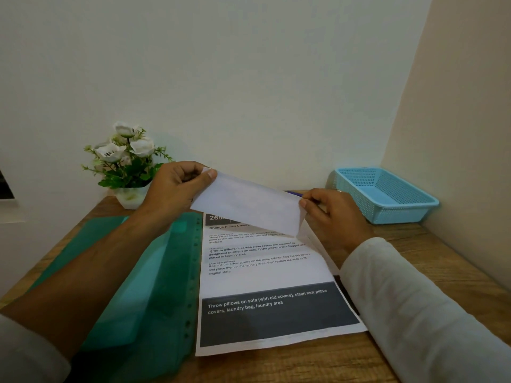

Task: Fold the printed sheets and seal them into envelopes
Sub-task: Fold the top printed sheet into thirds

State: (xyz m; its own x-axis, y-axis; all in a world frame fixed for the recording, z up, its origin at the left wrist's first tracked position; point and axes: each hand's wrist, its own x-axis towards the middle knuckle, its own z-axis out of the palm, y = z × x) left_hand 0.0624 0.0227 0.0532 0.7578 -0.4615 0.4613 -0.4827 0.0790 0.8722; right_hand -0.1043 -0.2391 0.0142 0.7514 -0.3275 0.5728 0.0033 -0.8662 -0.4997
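Observation:
A white envelope [246, 201] is held up above the desk, tilted down to the right. My left hand [174, 189] pinches its upper left corner and my right hand [334, 217] pinches its right end. Below it a printed sheet [265, 277] with black text and a dark grey band lies flat on the wooden desk [442, 266]. More sheets show at its right edge. The envelope hides the sheet's top part.
A green plastic folder [143, 288] lies open left of the sheet, under my left forearm. A white flower pot [130, 167] stands at the back left. A blue mesh basket [387, 197] sits in the back right corner. A purple pen tip [293, 193] shows behind the envelope.

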